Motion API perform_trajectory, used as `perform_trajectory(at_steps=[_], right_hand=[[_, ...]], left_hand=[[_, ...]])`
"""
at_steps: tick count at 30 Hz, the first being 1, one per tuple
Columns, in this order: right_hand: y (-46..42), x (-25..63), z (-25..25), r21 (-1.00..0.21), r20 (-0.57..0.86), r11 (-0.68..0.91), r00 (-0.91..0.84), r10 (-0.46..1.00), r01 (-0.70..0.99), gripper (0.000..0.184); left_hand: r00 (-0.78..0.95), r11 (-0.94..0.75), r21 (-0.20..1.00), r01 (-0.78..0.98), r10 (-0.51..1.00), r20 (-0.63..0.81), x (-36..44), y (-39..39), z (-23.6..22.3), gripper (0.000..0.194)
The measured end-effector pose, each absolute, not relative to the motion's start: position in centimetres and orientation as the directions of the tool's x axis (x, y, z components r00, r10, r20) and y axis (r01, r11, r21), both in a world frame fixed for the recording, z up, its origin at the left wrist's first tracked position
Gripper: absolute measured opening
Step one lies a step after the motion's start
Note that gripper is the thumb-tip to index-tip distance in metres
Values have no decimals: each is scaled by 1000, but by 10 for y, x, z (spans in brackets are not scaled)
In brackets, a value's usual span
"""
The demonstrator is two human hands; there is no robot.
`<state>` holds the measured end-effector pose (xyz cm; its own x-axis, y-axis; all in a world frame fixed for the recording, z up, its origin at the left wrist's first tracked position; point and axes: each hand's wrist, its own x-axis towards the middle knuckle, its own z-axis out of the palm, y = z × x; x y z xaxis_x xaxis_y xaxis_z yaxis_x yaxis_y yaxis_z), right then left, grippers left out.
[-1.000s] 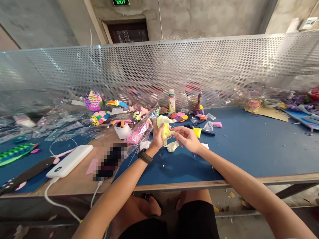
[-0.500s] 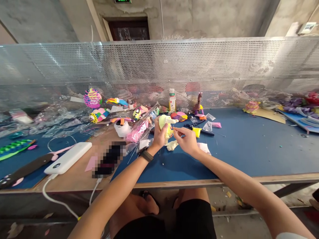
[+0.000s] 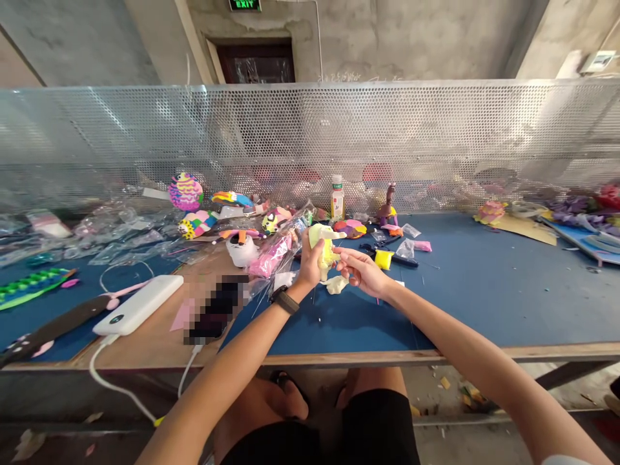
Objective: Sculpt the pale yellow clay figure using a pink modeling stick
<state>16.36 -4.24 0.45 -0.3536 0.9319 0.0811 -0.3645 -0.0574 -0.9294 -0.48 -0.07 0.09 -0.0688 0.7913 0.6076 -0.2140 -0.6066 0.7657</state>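
A pale yellow clay figure (image 3: 321, 236) with a long projection at its upper right is held up over the table. My left hand (image 3: 310, 261) is closed round its left side, thumb in front. My right hand (image 3: 362, 271) is at the figure's right side, thumb and forefinger pinched together; whatever lies between them is too small to make out. Below the figure, a cream lump of clay (image 3: 335, 284) lies on the blue tabletop. Just beyond my right hand is a yellow packet (image 3: 384, 259).
A bottle (image 3: 337, 197) stands at the back before a perforated metal screen (image 3: 387, 123). Painted-looking clay animals, such as a striped round fish (image 3: 185, 192), and plastic bags crowd the back left. A white power bank (image 3: 139, 305) and a phone (image 3: 217, 310) lie left of my arms.
My right hand has turned slightly, its lower fingers more visible now. The figure stays in my left hand. The whole view has shifted a little.
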Motion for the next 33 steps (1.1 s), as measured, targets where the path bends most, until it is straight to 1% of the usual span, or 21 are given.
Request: perform_trajectory(at_steps=[3, 5, 7, 9, 11, 14, 15, 17, 20, 23, 26, 29, 31, 33], right_hand=[[-41, 162, 2, -949, 99, -18, -352, 931, -316, 64], [-41, 160, 0, -967, 158, 78, -329, 931, -244, 62], [-44, 159, -2, -965, 254, 221, -284, 925, -143, 60], [-48, 157, -4, -931, 361, 365, -235, 902, -28, 56], [-52, 156, -5, -878, 453, 473, -184, 872, 79, 54], [-57, 155, -4, -822, 529, 537, -97, 843, 191, 51], [-58, 154, -3, -820, 533, 536, -71, 843, 201, 50], [-59, 153, -1, -844, 510, 510, -51, 859, 164, 49], [-58, 151, 2, -903, 425, 428, -79, 901, 24, 53], [-55, 151, 3, -938, 342, 332, -108, 934, -102, 57], [-53, 153, 4, -953, 256, 220, -164, 953, -209, 58], [-53, 155, 6, -952, 155, 73, -266, 951, -297, 59], [-53, 155, 6, -947, 112, 5, -318, 941, -320, 58], [-51, 154, 5, -946, 100, -14, -331, 938, -323, 59]], left_hand=[[-77, -623, 759, -190, 780, 621, -5, 0, 1, 39], [-70, -622, 762, -181, 781, 621, -5, -1, 2, 39], [-65, -621, 765, -173, 782, 620, -5, -2, 3, 38], [-66, -624, 763, -169, 780, 623, -5, -3, 4, 37], [-68, -629, 759, -166, 775, 628, -5, -4, 5, 38], [-60, -628, 762, -157, 777, 627, -4, -5, 6, 42], [-54, -623, 766, -157, 780, 623, -4, -6, 6, 43], [-47, -613, 773, -163, 787, 615, -4, -6, 6, 44], [-52, -606, 776, -175, 793, 607, -4, -5, 5, 43], [-55, -610, 773, -176, 790, 611, -5, -5, 4, 40], [-58, -613, 769, -181, 788, 613, -6, -4, 4, 40], [-69, -619, 766, -175, 783, 618, -6, -5, 4, 40], [-75, -626, 761, -169, 778, 623, -6, -5, 4, 39], [-76, -631, 757, -168, 774, 628, -6, -5, 5, 37]])
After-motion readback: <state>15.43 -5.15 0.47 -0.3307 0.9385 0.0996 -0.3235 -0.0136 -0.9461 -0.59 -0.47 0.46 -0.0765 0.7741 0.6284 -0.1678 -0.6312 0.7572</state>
